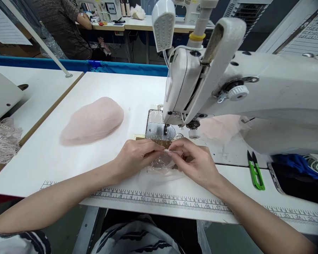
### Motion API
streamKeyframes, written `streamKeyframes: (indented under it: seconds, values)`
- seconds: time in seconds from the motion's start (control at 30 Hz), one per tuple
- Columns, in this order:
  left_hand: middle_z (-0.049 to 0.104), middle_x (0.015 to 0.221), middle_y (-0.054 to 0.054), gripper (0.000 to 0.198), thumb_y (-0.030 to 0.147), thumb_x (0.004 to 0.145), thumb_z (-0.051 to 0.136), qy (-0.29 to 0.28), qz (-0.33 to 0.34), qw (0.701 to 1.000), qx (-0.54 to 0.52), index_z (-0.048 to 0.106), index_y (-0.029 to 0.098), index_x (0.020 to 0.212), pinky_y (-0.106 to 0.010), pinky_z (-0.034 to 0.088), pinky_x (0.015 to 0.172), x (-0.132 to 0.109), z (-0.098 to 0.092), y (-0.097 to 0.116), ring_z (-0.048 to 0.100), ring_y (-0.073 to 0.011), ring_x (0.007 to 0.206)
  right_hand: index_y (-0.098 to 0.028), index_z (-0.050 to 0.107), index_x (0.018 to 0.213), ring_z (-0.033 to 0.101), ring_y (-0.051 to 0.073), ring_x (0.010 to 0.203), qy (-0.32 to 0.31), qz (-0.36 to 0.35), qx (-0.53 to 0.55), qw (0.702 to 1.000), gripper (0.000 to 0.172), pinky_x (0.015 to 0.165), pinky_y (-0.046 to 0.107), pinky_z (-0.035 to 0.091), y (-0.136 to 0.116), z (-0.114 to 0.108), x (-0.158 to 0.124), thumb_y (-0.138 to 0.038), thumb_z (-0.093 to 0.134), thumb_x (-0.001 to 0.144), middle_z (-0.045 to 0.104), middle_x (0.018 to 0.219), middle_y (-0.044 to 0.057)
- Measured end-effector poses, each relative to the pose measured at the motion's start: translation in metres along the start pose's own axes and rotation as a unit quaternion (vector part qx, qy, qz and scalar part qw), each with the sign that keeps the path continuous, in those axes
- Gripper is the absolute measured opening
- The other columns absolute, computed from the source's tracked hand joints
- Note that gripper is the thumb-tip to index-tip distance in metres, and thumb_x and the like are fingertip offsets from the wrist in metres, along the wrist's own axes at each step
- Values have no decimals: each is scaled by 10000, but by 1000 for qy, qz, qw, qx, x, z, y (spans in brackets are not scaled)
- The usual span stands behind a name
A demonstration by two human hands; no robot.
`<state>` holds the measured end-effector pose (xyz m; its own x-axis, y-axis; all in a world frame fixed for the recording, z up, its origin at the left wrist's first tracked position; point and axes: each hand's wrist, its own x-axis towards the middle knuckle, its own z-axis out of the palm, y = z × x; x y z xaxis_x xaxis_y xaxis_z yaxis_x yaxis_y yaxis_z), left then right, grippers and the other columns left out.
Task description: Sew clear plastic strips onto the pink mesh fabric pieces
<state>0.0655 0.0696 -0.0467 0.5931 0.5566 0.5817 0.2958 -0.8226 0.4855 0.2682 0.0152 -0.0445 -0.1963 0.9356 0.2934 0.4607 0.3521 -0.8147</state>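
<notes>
Just in front of the sewing machine's needle plate, my left hand and my right hand pinch a thin, sheer pale fabric between thumbs and fingertips. The fingertips of both hands almost meet along its folded edge. Below them the fabric hangs loosely over the table. Above stands the white sewing machine, its presser foot just beyond my fingers. A stack of pale pink fabric pieces lies to the left of my left hand.
Green thread snips and a phone lie at the right. More pink fabric lies under the machine arm. A ruler strip runs along the front edge. Bundled lace-like trim sits far left; a co-worker sits beyond.
</notes>
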Motion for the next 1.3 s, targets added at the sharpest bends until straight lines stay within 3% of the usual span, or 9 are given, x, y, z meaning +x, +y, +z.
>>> streamKeyframes:
  seconds: [0.2, 0.37, 0.53, 0.77, 0.97, 1.13, 1.23, 1.3]
  values:
    - [744, 747, 4, 51, 179, 919, 633, -1, 9, 1000, 13, 678, 166, 900, -152, 536, 501, 0, 1, 0, 673, -68, 589, -219, 584, 940, 457, 73, 470, -7, -30, -12, 999, 37, 462, 213, 393, 1, 0, -1, -196, 557, 930, 482, 580, -73]
    - [738, 746, 2, 49, 169, 925, 624, -5, 13, 1000, 8, 672, 162, 919, -152, 533, 516, 0, 0, 0, 672, -69, 602, -207, 594, 959, 482, 63, 499, -3, -68, -11, 998, 68, 478, 200, 404, 0, 0, 0, -155, 567, 925, 560, 657, -50]
    - [732, 734, 13, 38, 177, 928, 627, 2, 18, 1000, 3, 664, 175, 933, -157, 528, 518, -1, 1, 0, 666, -68, 591, -207, 605, 1001, 446, 67, 475, -12, -73, -30, 997, 91, 462, 202, 387, 3, -1, 0, -166, 564, 931, 494, 590, -73]
    - [731, 742, 16, 45, 195, 936, 622, 22, 47, 998, 32, 629, 159, 909, -132, 503, 522, 0, 1, 0, 650, -50, 586, -198, 606, 1035, 508, 44, 481, 7, -139, -64, 988, 111, 448, 185, 422, 4, -1, 0, -152, 568, 941, 702, 842, -2]
    - [727, 742, 32, 52, 188, 949, 579, 13, 59, 994, 87, 601, 167, 991, -145, 475, 476, -1, 1, -1, 609, -46, 519, -173, 628, 938, 576, 60, 481, 77, -268, -194, 941, 95, 462, 180, 459, 7, -1, 1, -90, 633, 893, 693, 657, -39]
    - [737, 770, 19, 92, 192, 960, 568, -15, 39, 998, 36, 646, 173, 917, -160, 518, 547, -3, 0, 0, 664, -65, 632, -185, 662, 905, 591, 84, 496, 63, -363, -276, 888, 136, 490, 209, 485, 8, -6, 0, -56, 646, 867, 665, 590, -50]
    - [722, 708, 31, 103, 206, 929, 614, -59, -47, 996, -48, 680, 177, 855, -162, 486, 514, 1, -6, 7, 634, -61, 569, -192, 661, 893, 579, 80, 486, 34, -327, -230, 916, 107, 478, 206, 466, 0, -13, -1, -88, 649, 878, 659, 586, -51]
    - [693, 642, 46, 108, 228, 901, 656, -151, -139, 968, -143, 700, 181, 814, -162, 454, 478, 5, -11, 12, 598, -55, 509, -193, 659, 868, 565, 68, 476, -17, -231, -146, 962, 57, 460, 193, 448, -10, -19, 0, -146, 645, 898, 650, 591, -51]
